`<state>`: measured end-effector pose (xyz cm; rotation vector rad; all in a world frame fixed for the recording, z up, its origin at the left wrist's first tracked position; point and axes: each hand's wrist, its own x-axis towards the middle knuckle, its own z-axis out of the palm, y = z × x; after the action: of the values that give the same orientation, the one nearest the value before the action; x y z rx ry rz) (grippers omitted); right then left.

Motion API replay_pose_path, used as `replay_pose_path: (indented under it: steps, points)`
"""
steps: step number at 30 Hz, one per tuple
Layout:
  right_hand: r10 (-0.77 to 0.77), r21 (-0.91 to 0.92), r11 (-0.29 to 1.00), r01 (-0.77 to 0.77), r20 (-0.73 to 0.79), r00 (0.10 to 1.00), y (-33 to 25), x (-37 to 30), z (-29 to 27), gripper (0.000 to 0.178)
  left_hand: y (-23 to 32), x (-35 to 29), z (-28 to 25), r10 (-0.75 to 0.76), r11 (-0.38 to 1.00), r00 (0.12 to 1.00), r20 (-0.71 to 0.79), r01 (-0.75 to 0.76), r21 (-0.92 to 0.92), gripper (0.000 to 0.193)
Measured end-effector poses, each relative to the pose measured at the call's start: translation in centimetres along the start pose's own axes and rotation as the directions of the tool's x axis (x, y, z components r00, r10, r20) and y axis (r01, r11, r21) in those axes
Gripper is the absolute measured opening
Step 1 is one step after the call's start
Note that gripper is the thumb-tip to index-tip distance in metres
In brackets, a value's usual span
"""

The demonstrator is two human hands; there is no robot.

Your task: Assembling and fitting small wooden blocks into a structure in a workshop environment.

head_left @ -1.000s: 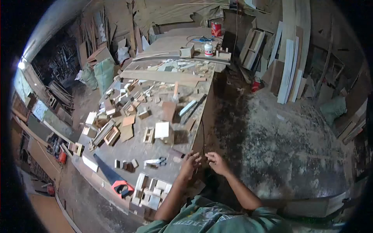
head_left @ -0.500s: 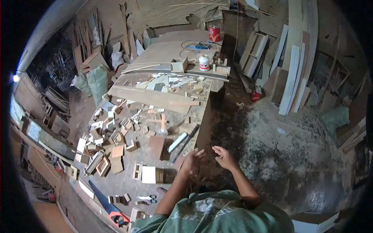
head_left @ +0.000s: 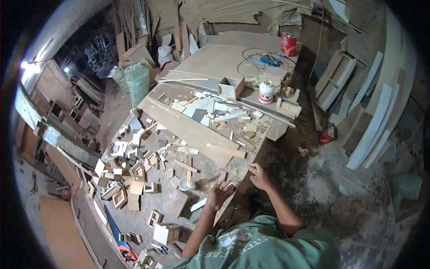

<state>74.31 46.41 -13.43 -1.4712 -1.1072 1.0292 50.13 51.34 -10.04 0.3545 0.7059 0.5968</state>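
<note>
My left hand (head_left: 219, 195) is over the workbench's right edge, palm up with its fingers stretched out. Small strips of wood show at its fingertips; whether they lie in the hand or behind it I cannot tell. To its right, my right hand (head_left: 260, 177) hovers just off the bench edge with thumb and fingertips drawn together. What they pinch, if anything, is too small to make out. Close to my left hand are a pale strip (head_left: 198, 205), a brown board (head_left: 177, 204) and a small tub (head_left: 187, 184) with a wooden stick in it.
Wood offcuts (head_left: 134, 167) and small wooden boxes (head_left: 166, 233) cover the bench's left side. A handsaw (head_left: 114, 227) and scissors (head_left: 160, 248) lie near its front. Farther back stand a white jar (head_left: 266, 93) and a red can (head_left: 288, 45). Boards (head_left: 375, 121) lean at the right.
My view has swung left, so the bench sits farther right. My left hand has turned palm up and spread over the bench edge; my right fingertips have come together.
</note>
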Motion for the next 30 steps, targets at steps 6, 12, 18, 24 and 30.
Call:
replay_pose_path:
  steps: [6, 12, 18, 24, 30]
  points:
    - [-0.115, -0.003, 0.993, 0.117, 0.158, 0.981, -0.6, 12.3, -3.3, 0.073, 2.4, 6.6, 3.1, 0.13, 0.991, 0.99, -0.047, -0.131, -0.022, 0.05]
    - [0.017, -0.26, 0.966, 0.02, 0.138, 0.99, -0.5, 25.1, -1.4, 0.068, 3.8, 9.4, 5.1, 0.249, 0.959, 0.956, -0.155, -0.265, -0.097, 0.047]
    - [-0.066, -0.61, 0.789, 0.079, 0.044, 0.997, 1.9, 36.5, -1.2, 0.038, 3.3, 9.1, 5.1, 0.297, 0.942, 0.925, -0.238, -0.324, -0.084, 0.056]
    - [-0.141, -0.718, 0.659, 0.223, 0.173, 0.975, 0.7, 37.8, 2.4, 0.04, 2.8, 8.0, 3.3, 0.314, 0.899, 0.873, -0.372, -0.4, -0.18, 0.044]
    - [-0.067, -0.776, 0.606, 0.174, 0.169, 0.983, 2.3, 39.0, 1.4, 0.037, 2.7, 9.0, 3.6, 0.324, 0.908, 0.873, -0.363, -0.395, -0.138, 0.045]
